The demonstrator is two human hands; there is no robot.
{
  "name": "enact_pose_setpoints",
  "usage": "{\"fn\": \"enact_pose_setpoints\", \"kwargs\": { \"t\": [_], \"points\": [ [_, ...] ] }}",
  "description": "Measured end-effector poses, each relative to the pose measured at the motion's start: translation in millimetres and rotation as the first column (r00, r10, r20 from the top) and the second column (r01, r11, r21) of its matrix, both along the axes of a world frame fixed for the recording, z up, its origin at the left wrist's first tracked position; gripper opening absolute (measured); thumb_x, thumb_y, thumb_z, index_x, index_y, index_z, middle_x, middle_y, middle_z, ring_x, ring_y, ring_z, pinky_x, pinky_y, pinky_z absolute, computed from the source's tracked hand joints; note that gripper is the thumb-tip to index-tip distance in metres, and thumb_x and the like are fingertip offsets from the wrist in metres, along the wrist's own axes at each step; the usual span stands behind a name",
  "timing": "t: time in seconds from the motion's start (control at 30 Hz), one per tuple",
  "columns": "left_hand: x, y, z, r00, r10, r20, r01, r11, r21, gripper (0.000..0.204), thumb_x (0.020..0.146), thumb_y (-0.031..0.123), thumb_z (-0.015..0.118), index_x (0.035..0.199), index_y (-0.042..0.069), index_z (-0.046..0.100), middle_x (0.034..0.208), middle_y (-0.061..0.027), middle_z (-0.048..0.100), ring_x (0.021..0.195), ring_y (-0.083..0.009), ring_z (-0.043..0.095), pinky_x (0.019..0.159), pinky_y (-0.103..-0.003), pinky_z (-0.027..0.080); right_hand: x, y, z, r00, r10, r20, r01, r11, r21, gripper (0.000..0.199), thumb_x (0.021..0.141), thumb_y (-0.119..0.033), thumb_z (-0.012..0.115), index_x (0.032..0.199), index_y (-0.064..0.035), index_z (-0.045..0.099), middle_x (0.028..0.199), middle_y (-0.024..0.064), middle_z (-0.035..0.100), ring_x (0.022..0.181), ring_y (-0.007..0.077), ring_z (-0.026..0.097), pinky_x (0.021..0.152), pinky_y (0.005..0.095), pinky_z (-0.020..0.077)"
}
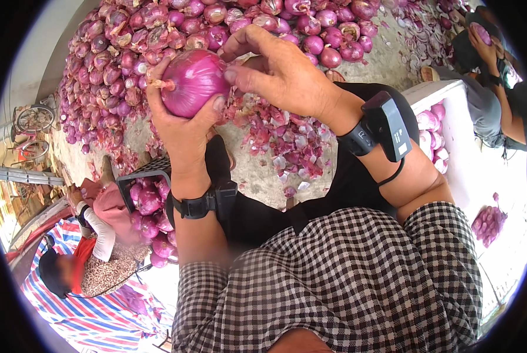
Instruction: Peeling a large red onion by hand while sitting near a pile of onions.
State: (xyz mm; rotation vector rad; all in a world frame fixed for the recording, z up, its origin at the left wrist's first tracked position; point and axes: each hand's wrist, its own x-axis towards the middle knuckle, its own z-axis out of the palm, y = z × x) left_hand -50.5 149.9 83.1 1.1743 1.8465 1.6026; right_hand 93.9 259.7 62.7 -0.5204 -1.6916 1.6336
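A large red onion (193, 81) sits cupped in the left hand (178, 126), raised above the concrete floor (257, 170), while the right hand (284, 73) pinches at its outer skin with fingertips (233, 75) closed on the bulb's side. The smooth peel could let the onion slip from the palm and drop among the loose peelings (293, 147) below. A heap of unpeeled onions (146, 41) crowds the ground ahead, a dark crate of peeled onions (149, 200) stands at the left knee, and co-workers sit close on both sides.
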Motion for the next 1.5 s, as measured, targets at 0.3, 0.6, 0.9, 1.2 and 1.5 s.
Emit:
{"fn": "enact_pose_setpoints", "kwargs": {
  "t": [0.3,0.6,0.9,1.2,1.5],
  "points": [
    [3,-1,7,0.929,-0.007,-0.37,-0.011,0.999,-0.047,0.084,0.053,0.015,0.087,0.128,0.009,0.047,0.12,-0.0081,0.05,0.11,-0.022,0.051,0.094,-0.034,0.043,-4,3,-5,0.987,-0.105,0.122,0.048,0.917,0.397,0.022,0.091,-0.017,0.06,0.099,0.0014,0.051,0.081,0.0143,0.057,0.074,0.018,0.059,0.063,0.0323,0.0459],
    [2,2,3,0.979,-0.051,0.195,0.038,0.997,0.068,0.082,0.057,0.012,0.085,0.129,0.006,0.045,0.12,-0.01,0.05,0.112,-0.0228,0.051,0.096,-0.036,0.046,-3,9,-1,0.986,-0.111,0.121,0.095,0.986,0.135,0.018,0.08,-0.01,0.062,0.087,0.003,0.052,0.074,0.0209,0.06,0.073,0.0398,0.06,0.063,0.0429,0.0469],
    [-11,-7,-5,0.573,-0.164,0.803,-0.013,0.978,0.209,0.082,0.063,0.032,0.085,0.132,0.014,0.044,0.13,-0.0082,0.049,0.116,-0.0304,0.051,0.087,-0.054,0.05,-9,6,-12,0.961,-0.033,0.275,-0.026,0.978,0.209,0.018,0.079,-0.004,0.063,0.09,0.0017,0.05,0.071,0.0139,0.057,0.066,0.0231,0.057,0.062,0.0343,0.0464],
    [-8,-6,-10,0.537,-0.111,0.836,-0.053,0.985,0.164,0.081,0.061,0.038,0.085,0.13,0.017,0.047,0.128,-0.0073,0.051,0.117,-0.0303,0.05,0.087,-0.057,0.049,-13,5,-19,0.976,0.178,0.126,-0.155,0.973,-0.173,0.028,0.086,-0.006,0.06,0.112,0.0001,0.053,0.094,0.0085,0.062,0.078,0.0211,0.063,0.07,0.0294,0.0507],
    [-5,-6,-8,0.539,-0.215,0.814,0.017,0.969,0.245,0.083,0.069,0.035,0.081,0.133,0.004,0.039,0.126,-0.0115,0.052,0.114,-0.0252,0.055,0.098,-0.04,0.047,-4,4,9,0.975,0.203,-0.093,-0.223,0.909,-0.352,0.03,0.082,-0.001,0.067,0.109,0.0011,0.054,0.092,0.0023,0.058,0.08,0.006,0.053,0.069,0.0223,0.0477]
  ]
}}
